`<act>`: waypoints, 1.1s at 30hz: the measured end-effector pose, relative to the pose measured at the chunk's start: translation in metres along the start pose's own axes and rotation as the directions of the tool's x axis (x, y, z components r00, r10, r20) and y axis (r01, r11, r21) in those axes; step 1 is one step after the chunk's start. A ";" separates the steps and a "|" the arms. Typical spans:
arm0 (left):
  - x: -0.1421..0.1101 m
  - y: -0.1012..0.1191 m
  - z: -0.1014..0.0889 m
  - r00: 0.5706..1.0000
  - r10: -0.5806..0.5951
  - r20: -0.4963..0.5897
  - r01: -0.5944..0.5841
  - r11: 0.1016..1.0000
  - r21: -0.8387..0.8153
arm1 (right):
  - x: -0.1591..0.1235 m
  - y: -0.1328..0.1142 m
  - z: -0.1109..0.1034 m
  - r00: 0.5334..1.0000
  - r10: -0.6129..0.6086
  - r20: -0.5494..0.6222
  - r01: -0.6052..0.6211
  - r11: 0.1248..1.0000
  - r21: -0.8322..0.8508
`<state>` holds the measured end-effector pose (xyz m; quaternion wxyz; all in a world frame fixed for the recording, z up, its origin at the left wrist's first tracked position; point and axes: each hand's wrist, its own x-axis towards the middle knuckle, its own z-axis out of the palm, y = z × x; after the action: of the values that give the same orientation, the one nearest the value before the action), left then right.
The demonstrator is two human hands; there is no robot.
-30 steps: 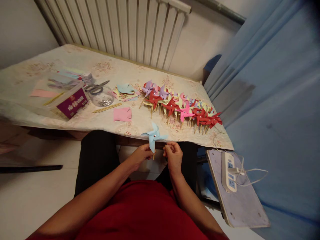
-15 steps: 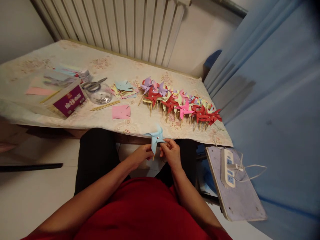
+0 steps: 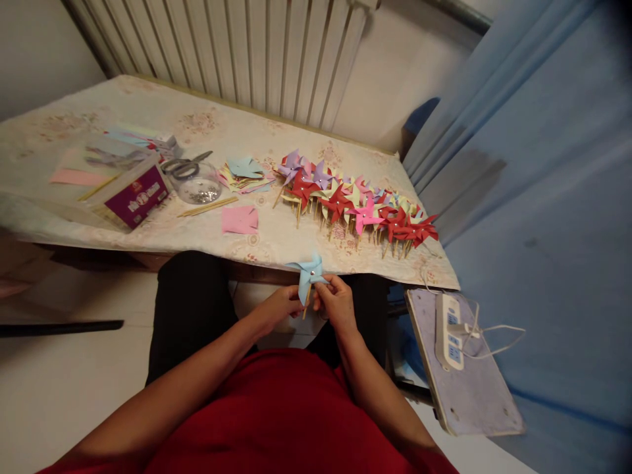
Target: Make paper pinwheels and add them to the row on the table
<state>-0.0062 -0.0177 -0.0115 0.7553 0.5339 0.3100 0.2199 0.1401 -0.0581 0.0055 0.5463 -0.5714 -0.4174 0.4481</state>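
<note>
Above my lap, just off the table's front edge, I hold a light blue paper pinwheel (image 3: 307, 280) with a silver pin at its centre and a thin wooden stick below. My left hand (image 3: 284, 307) is closed at the stick and the lower blade. At the right blade, my right hand (image 3: 338, 301) pinches the paper between thumb and fingers. On the table beyond lie many finished pinwheels (image 3: 337, 203) in red, pink, purple and pale yellow, stacked in overlapping rows. A cut pink paper square (image 3: 239, 220) lies near the front edge.
Left on the flowered tablecloth (image 3: 197, 122) are scissors (image 3: 184, 168), a clear dish of pins (image 3: 201, 191), wooden sticks (image 3: 207, 207), stacked cut papers (image 3: 244, 172) and a purple-labelled clear box (image 3: 135, 201). A power strip (image 3: 449, 332) sits on a board at right, beside a blue curtain (image 3: 557, 230).
The pinwheel has turned slightly in my fingers, and more of its stick shows beneath the blades. Both hands keep nearly the same place.
</note>
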 end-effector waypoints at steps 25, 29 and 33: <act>0.000 -0.005 -0.004 0.973 -0.071 -0.221 0.044 0.991 -0.125 | -0.010 0.023 0.004 0.961 0.021 -0.275 -0.001 0.998 0.071; 0.001 -0.007 -0.005 0.972 -0.081 -0.222 0.048 0.988 -0.146 | -0.008 0.023 0.003 0.954 0.022 -0.297 -0.010 0.999 0.039; 0.000 -0.006 -0.004 0.974 -0.089 -0.207 0.058 0.987 -0.150 | -0.005 0.015 0.002 0.925 -0.112 -0.362 0.117 0.993 -0.007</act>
<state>-0.0089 -0.0174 -0.0181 0.7617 0.4399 0.3920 0.2694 0.1366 -0.0634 -0.0091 0.6432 -0.6147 -0.3390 0.3057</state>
